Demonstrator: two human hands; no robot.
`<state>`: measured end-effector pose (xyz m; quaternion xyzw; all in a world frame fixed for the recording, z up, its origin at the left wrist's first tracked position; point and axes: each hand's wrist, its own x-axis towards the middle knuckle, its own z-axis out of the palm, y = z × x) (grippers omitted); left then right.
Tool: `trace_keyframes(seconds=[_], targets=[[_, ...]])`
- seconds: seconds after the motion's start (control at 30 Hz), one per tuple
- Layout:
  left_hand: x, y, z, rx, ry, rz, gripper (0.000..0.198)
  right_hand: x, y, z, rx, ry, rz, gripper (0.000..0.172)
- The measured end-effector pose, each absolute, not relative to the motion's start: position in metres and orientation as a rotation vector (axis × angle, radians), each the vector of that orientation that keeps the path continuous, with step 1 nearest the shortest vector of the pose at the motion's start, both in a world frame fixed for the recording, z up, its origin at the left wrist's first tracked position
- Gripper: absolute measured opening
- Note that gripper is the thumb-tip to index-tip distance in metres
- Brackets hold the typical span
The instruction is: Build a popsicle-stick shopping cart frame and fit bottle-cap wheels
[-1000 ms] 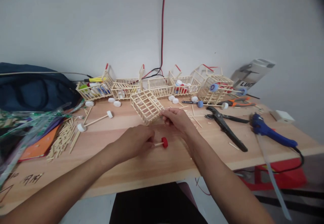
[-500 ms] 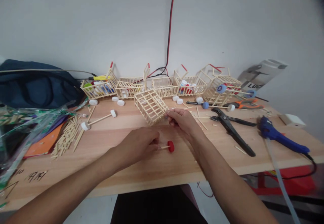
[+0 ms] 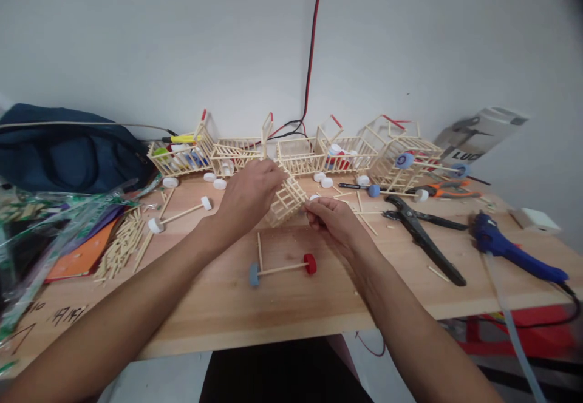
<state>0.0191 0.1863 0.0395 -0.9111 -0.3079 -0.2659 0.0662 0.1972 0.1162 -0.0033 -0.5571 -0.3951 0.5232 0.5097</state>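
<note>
A small basket (image 3: 291,199) built of thin wooden sticks is held tilted above the middle of the table. My left hand (image 3: 250,187) covers its left side, with fingers curled over the edge; the fingertips are partly hidden behind the sticks. At the basket's right corner my right hand (image 3: 334,221) pinches it between thumb and fingers. Nearer to me, a stick axle (image 3: 282,269) with a blue cap wheel (image 3: 254,274) and a red cap wheel (image 3: 310,263) lies on the tabletop. A loose stick (image 3: 260,251) touches or nearly touches its blue end.
Several stick carts (image 3: 300,156) line the wall. Black pliers (image 3: 423,239) and a blue glue gun (image 3: 514,248) lie to the right. On the left are a white-wheeled axle (image 3: 182,213), a stick pile (image 3: 119,245), plastic wrapping (image 3: 40,257) and a blue bag (image 3: 68,151).
My left hand has left the axle on the table and risen to the basket's left side. My right hand keeps its hold on the basket's corner.
</note>
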Motion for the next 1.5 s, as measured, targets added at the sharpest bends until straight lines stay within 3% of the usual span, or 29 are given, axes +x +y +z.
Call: trace_keyframes(seconds=[0.27, 1.17, 1.3, 1.5], targets=[[0.025, 0.175, 0.027, -2.606, -0.767, -0.591, 0.024, 0.199, 0.118, -0.003, -1.364, -0.983, 1.266, 0.03], [0.024, 0.163, 0.021, -2.665, -0.977, -0.6, 0.026, 0.201, 0.118, -0.006, -1.346, -1.014, 1.295, 0.037], [0.024, 0.163, 0.02, -2.69, -0.979, -0.596, 0.028, 0.208, 0.117, -0.014, -1.343, -1.044, 1.17, 0.041], [0.024, 0.164, 0.019, -2.659, -0.985, -0.567, 0.026, 0.213, 0.116, -0.017, -1.431, -1.201, 0.855, 0.029]])
